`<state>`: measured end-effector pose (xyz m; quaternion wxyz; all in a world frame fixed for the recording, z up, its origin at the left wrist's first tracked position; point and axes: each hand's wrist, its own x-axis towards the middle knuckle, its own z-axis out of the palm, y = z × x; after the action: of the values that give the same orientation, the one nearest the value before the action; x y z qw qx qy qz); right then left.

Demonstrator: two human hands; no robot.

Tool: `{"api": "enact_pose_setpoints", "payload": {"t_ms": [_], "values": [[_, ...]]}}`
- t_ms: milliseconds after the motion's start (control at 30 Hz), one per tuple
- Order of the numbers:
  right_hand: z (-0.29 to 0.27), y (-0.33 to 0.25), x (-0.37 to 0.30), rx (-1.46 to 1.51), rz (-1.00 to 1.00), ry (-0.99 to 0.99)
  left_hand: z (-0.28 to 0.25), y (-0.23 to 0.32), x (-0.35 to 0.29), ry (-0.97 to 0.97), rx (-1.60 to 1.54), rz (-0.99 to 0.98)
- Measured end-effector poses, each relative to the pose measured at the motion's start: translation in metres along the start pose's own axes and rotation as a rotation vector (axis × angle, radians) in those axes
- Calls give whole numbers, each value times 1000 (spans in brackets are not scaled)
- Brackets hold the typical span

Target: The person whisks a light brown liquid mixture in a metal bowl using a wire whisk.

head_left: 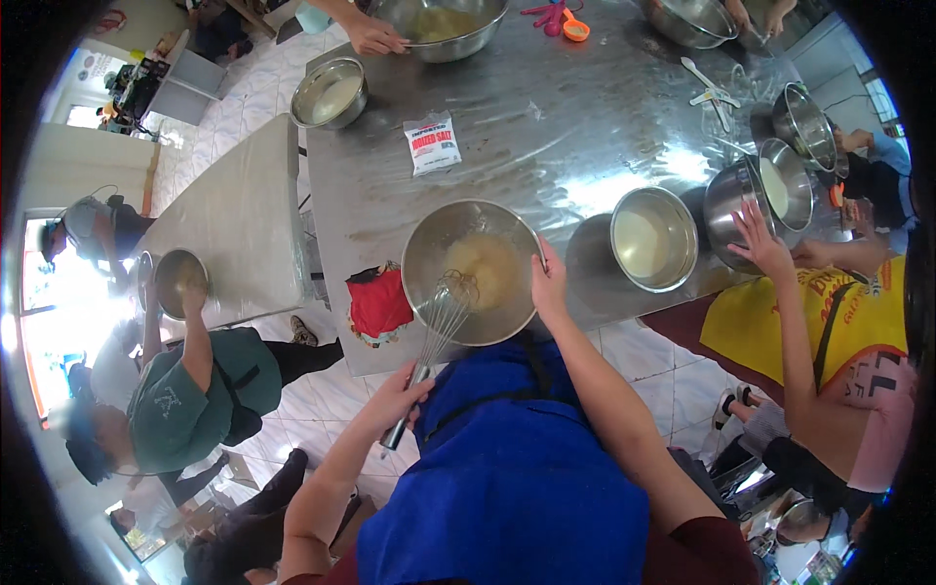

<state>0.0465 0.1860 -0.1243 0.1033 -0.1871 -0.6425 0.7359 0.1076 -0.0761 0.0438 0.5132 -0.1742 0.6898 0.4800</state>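
Note:
In front of me a large steel mixing bowl (421,249) sits at the near edge of the table, tilted a little toward me. A pale yellowish mixture (492,263) lies in its bottom. My left hand (400,398) is closed around the handle of a wire whisk (441,327), whose wires reach down into the mixture. With my right hand (550,286) I grip the bowl's right rim, thumb over the edge. Beside the bowl on the left lies a red cloth (380,304), touching neither hand.
A white and red salt packet (432,143) lies beyond the bowl on the steel table (380,210). Right stands a steel pot (651,239) of pale liquid, near a co-worker's hand (763,239). A smaller bowl (330,95), another co-worker's bowl (468,44) and measuring spoons (575,29) stand farther back.

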Motion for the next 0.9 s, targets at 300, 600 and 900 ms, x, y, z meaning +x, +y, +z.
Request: {"api": "enact_pose_setpoints", "payload": {"t_ms": [300, 600, 900], "values": [[13, -19, 4, -6, -51, -37, -12, 9, 31, 69, 285, 61], [19, -19, 3, -121, -113, 22, -9, 0, 23, -77, 205, 17], [30, -34, 0, -169, -36, -27, -25, -9, 30, 64, 53, 63]]}}
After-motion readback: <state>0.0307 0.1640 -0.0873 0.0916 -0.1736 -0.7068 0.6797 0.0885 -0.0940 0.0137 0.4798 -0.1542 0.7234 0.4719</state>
